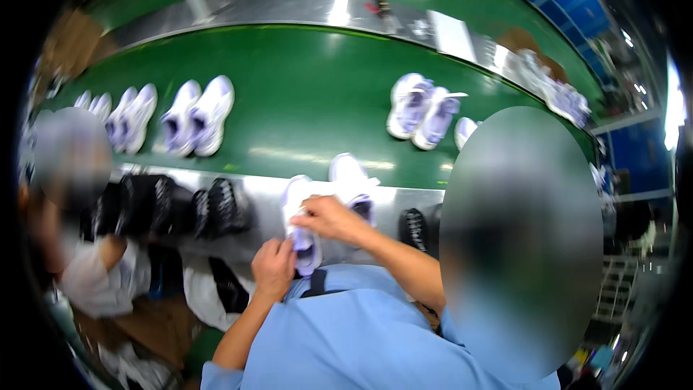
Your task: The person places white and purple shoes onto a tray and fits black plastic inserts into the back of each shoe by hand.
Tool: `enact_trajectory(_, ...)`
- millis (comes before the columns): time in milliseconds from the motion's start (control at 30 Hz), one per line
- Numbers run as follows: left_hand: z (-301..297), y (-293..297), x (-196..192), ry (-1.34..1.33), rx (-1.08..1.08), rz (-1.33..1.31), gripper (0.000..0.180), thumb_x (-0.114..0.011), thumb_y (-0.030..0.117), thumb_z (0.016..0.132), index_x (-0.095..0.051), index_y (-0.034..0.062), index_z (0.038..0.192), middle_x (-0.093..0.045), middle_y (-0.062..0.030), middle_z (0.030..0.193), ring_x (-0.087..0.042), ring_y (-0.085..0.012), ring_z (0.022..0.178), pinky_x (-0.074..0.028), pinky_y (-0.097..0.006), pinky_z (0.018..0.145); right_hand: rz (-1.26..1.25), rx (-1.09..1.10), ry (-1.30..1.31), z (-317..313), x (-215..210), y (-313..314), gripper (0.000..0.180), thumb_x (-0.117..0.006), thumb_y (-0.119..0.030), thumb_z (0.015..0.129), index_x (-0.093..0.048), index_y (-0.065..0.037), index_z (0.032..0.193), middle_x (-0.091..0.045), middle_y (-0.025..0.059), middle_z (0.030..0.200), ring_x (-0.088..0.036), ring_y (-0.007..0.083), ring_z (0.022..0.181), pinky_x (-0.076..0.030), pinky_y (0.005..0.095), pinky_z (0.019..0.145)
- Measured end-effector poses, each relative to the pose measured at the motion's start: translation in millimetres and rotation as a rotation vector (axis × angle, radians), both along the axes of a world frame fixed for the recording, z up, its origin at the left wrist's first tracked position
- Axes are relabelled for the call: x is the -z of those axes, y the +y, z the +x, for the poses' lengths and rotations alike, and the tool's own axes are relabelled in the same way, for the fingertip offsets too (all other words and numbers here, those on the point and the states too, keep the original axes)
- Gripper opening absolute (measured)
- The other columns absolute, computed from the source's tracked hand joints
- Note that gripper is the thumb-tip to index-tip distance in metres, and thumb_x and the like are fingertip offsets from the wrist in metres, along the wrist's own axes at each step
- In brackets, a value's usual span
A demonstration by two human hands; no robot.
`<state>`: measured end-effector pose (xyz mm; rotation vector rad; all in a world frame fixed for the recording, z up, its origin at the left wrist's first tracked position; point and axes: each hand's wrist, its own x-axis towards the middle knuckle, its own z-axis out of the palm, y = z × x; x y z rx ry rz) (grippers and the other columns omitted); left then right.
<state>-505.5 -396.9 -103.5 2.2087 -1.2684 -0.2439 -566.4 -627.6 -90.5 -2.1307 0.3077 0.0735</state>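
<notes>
A white and lilac sneaker point(296, 206) lies on the metal ledge point(260, 188) at the near edge of the green conveyor belt point(303, 94). My left hand point(273, 269) grips its near end from below. My right hand point(330, 218) is closed over the sneaker's upper from the right. Its matching sneaker point(351, 179) stands just to the right, touching the belt's edge, partly hidden behind my right hand. My blue sleeves and shirt fill the lower middle of the view.
Pairs of white and lilac sneakers stand on the belt at the left point(196, 117), far left point(131, 117) and right point(422, 110). Black shoe-shaped pieces point(213, 207) line the ledge. A co-worker point(94, 274) sits at the left. A metal rail point(289, 7) borders the far side.
</notes>
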Motion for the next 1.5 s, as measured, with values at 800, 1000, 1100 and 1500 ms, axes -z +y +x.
enact_trajectory(800,-21.7,63.1,-12.3,0.481,-0.528,0.061,0.071,-0.061,-0.011,0.075,-0.059,0.0125,0.142,-0.055,-0.0245,0.131,-0.062,-0.0441,0.116,-0.057,-0.045,0.099,0.217,-0.545,-0.005,-17.6,-65.5,26.5,0.022,-0.072,-0.023,0.099,-0.071,-0.001,0.104,-0.071,0.0149,0.089,-0.067,0.0340,0.082,-0.053,0.0423,0.076)
enact_trajectory(1000,-10.3,72.0,-43.3,0.434,-0.408,0.017,0.071,-0.063,-0.010,0.075,-0.061,0.0151,0.141,-0.049,-0.0262,0.137,-0.054,-0.0479,0.125,-0.048,-0.047,0.109,0.227,-0.551,0.139,-11.4,-66.2,46.3,0.025,-0.064,-0.022,0.104,-0.068,0.002,0.101,-0.069,0.0190,0.091,-0.067,0.0404,0.085,-0.053,0.0475,0.078)
enact_trajectory(1100,-9.7,73.2,-47.8,0.415,-0.375,0.020,0.069,-0.065,-0.009,0.075,-0.063,0.0155,0.140,-0.048,-0.0266,0.140,-0.054,-0.0479,0.127,-0.048,-0.047,0.110,0.186,-0.536,0.150,-6.4,-67.5,54.5,0.026,-0.065,-0.023,0.103,-0.067,0.002,0.099,-0.069,0.0208,0.090,-0.067,0.0411,0.085,-0.052,0.0482,0.077)
enact_trajectory(1500,-5.5,77.0,-57.3,0.553,-0.366,0.078,0.065,-0.068,-0.004,0.077,-0.066,0.0158,0.138,-0.051,-0.0276,0.135,-0.058,-0.0464,0.123,-0.049,-0.047,0.109,0.016,-0.416,0.373,6.2,-67.9,72.3,0.033,-0.076,-0.031,0.093,-0.067,0.000,0.087,-0.070,0.0219,0.079,-0.068,0.0419,0.075,-0.051,0.0498,0.070)
